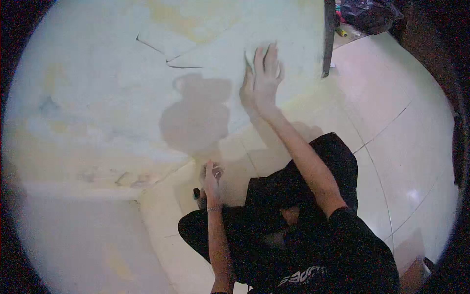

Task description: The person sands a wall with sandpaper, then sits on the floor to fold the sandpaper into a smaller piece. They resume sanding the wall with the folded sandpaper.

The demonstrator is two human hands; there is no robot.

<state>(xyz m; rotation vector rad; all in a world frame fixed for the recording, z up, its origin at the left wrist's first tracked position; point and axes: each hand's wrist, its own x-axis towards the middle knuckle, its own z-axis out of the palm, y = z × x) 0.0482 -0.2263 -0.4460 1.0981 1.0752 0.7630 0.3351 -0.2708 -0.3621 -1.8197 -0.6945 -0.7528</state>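
My right hand (264,83) lies with fingers stretched out against the pale, patchy wall (122,93), and its shadow falls just to its left. A thin greenish sliver shows beside its fingers. Lower down, near the foot of the wall, my left hand (211,181) is closed with its fingers curled, a bracelet at the wrist. A short dark cylinder-like end (197,193) sticks out to the left of it; I cannot tell whether it belongs to something in the hand. Thin crack-like lines (166,61) mark the wall, left of my right hand.
My crossed legs (303,176) rest on the light tiled floor (377,161). A dark upright edge (328,39) ends the wall on the right. Beyond it, a black plastic bag (369,17) lies near a small yellow item (341,33). A raised ledge (93,220) runs at lower left.
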